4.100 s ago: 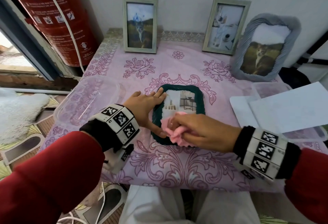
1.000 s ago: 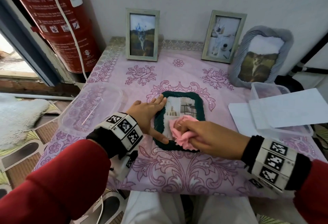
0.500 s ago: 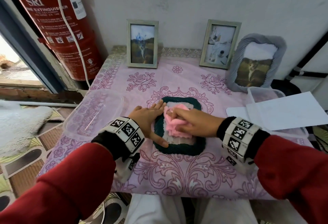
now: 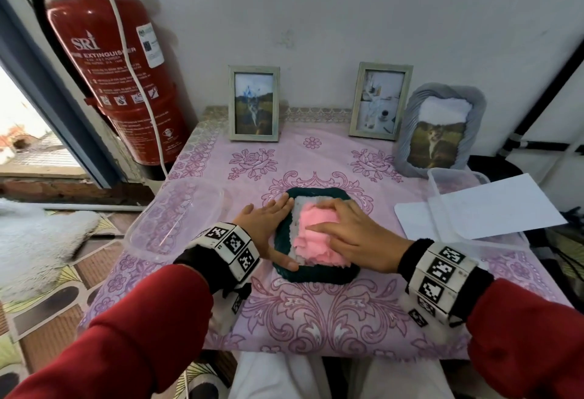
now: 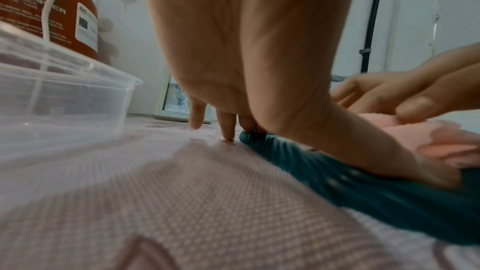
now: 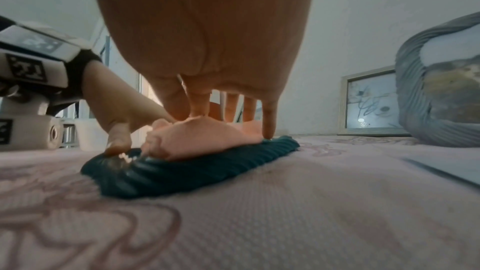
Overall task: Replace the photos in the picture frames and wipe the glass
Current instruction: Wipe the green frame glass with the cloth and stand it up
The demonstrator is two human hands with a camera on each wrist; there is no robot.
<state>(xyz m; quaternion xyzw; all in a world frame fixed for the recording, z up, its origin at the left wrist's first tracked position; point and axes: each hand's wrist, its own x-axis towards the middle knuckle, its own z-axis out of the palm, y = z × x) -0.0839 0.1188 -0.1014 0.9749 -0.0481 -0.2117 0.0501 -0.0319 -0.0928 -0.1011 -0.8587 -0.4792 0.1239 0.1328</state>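
Your right hand point(image 4: 354, 234) lies flat on the pink cloth point(image 4: 316, 237) with the fingers spread, pressing it onto the glass of the dark green frame point(image 4: 316, 275); the fingers look mostly straight, and I can't tell if the thumb tucks into the cloth. Your left hand point(image 4: 268, 224) is flat too, fingers straight along the frame's left edge, thumb on the near left corner, holding it down. The frame lies face up in the middle of the pink tablecloth point(image 4: 316, 319), its long side running away from you toward the wall. The cloth and your hand hide almost all of the photo; only a pale strip of glass shows on the left. A second ago the cloth sat at the near end and the top of the photo was showing; now it covers the middle and far part. A clear tub point(image 4: 177, 218) sits just left of your left hand. Three frames stand at the back: two pale ones point(image 4: 254, 103) point(image 4: 379, 101) and a wavy grey one point(image 4: 439, 129). White paper point(image 4: 493, 209) lies on the right, and a red fire extinguisher point(image 4: 110, 60) stands by the left wall.
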